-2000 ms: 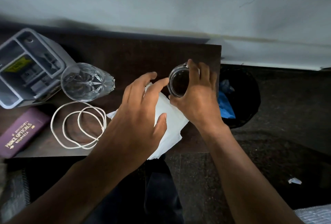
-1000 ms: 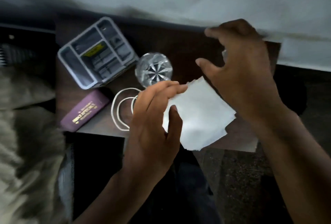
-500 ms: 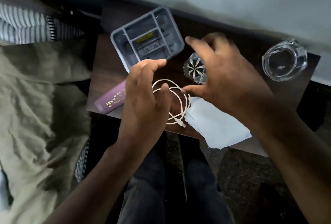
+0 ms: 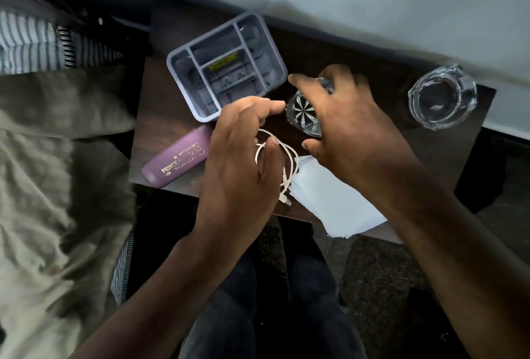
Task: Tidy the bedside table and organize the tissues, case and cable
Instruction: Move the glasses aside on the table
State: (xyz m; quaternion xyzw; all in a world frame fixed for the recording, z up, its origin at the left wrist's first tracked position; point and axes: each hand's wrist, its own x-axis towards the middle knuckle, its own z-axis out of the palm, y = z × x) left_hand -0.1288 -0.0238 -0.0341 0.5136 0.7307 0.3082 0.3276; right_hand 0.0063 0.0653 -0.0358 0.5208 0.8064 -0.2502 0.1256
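A coiled white cable [image 4: 290, 164] lies near the front edge of the dark wooden bedside table [image 4: 160, 117]. My left hand [image 4: 241, 172] hovers over it, fingers apart, with the thumb above the coil. A stack of white tissues [image 4: 338, 203] lies to the right of the cable and overhangs the table's front edge. A purple spectacle case [image 4: 177, 163] lies to the left. My right hand [image 4: 352, 129] arches over a cut-glass tumbler [image 4: 304, 115], index finger past its far side and thumb at its near side. Whether it grips the tumbler is unclear.
A grey divided organizer tray [image 4: 179, 72] sits at the table's back left. A heavy glass ashtray [image 4: 443, 97] stands at the back right corner. The bed with an olive sheet [image 4: 57, 186] borders the table on the left. The wall runs behind.
My right hand let go of the ashtray and moved left over the tumbler. My left hand left the tissues and moved over the cable. My view swung left.
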